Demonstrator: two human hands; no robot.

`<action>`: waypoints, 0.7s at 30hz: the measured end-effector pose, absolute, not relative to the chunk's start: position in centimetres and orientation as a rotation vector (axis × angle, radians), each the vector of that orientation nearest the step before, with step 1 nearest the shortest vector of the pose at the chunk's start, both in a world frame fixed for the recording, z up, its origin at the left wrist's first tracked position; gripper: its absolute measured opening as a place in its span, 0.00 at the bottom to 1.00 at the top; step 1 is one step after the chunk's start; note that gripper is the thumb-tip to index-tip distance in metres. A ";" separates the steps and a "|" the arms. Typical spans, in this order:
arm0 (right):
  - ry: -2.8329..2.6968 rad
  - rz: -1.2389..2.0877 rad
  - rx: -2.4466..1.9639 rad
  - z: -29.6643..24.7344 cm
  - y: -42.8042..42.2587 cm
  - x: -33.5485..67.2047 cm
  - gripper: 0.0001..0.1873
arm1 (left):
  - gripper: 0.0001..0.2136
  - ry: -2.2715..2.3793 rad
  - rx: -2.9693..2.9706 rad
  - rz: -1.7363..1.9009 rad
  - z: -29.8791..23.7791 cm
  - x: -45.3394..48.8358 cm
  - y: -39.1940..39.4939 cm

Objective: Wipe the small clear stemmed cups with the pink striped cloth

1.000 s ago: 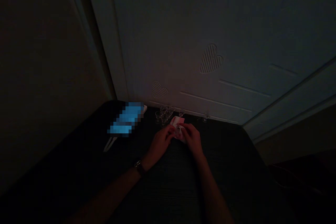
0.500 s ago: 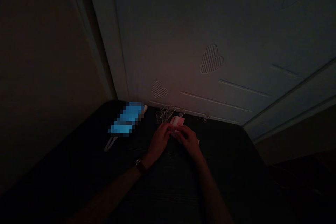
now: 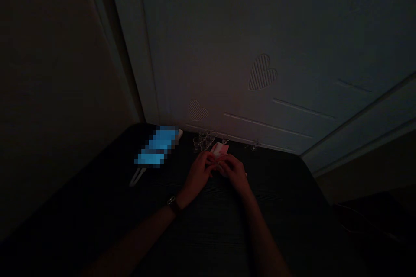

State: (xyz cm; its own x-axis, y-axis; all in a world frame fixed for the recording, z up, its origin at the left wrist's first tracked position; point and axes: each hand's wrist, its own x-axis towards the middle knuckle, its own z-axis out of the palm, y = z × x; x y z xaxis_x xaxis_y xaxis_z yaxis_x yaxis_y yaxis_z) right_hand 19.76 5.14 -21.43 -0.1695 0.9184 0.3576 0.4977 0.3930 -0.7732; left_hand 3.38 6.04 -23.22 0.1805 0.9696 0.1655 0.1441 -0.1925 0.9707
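The scene is very dark. My left hand (image 3: 197,176), with a watch on its wrist, and my right hand (image 3: 236,173) meet over a dark table (image 3: 208,233). Both hands have their fingers curled together around a small pale pink-and-white thing (image 3: 220,150), perhaps a cloth or packet, that pokes out just beyond the fingertips. What exactly lies inside the fingers is hidden.
Several small clear glasses (image 3: 204,140) stand behind the hands near the table's far edge. A glowing blue screen (image 3: 157,146) lies at the left, with a pale object below it. A white panel with heart cut-outs (image 3: 261,72) rises behind the table.
My right hand has shifted slightly down and left, closing over the pale thing, so less of it shows. My left hand stays nearly in place.
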 end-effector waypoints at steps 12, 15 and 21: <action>-1.821 0.473 -1.320 -21.1 4.9 20.3 0.11 | 0.11 1.039 1.416 1.049 -22.9 3.2 6.5; -1.818 0.438 -1.338 -21.4 5.0 20.4 0.11 | 0.12 1.005 1.406 1.047 -22.6 3.3 6.3; -1.783 0.385 -1.372 -21.7 5.1 20.8 0.11 | 0.11 0.978 1.474 1.042 -22.4 3.3 6.2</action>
State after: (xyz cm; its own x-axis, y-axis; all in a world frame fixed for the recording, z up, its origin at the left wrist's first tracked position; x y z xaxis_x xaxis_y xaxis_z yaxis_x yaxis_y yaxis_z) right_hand 20.76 5.09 -21.66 -0.0561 0.9040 0.4239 0.6487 0.3558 -0.6728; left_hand 3.30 6.24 -22.36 0.2908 0.9504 0.1107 0.0511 -0.1309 0.9901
